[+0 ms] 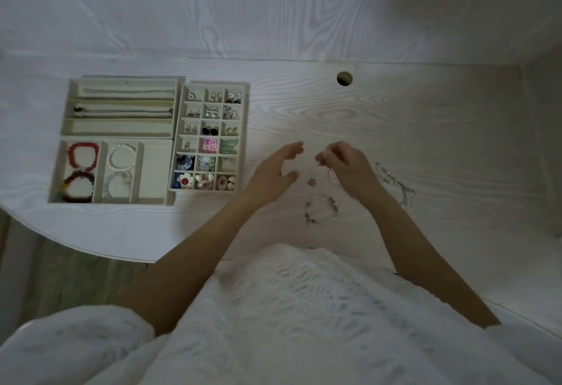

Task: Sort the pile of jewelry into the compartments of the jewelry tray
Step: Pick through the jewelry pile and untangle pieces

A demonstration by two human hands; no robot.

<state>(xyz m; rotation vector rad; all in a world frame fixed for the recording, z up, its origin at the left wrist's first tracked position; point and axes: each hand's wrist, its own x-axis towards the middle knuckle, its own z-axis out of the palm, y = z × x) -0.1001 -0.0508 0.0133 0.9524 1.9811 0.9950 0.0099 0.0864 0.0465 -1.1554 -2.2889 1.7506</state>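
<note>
The right hand (346, 165) pinches a thin chain (329, 173) in a narrow grip above the desk (395, 123); the left hand (273, 171) hovers wide beside the jewelry tray (209, 138).

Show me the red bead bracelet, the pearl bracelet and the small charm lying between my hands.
red bead bracelet (84, 156): head view, on its left arc of beads.
pearl bracelet (121, 159): head view, on its beaded ring.
small charm (311, 183): head view, on its middle.

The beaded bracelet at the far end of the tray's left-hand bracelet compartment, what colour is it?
Red; the beaded bracelet shows clearly in the head view.
</note>
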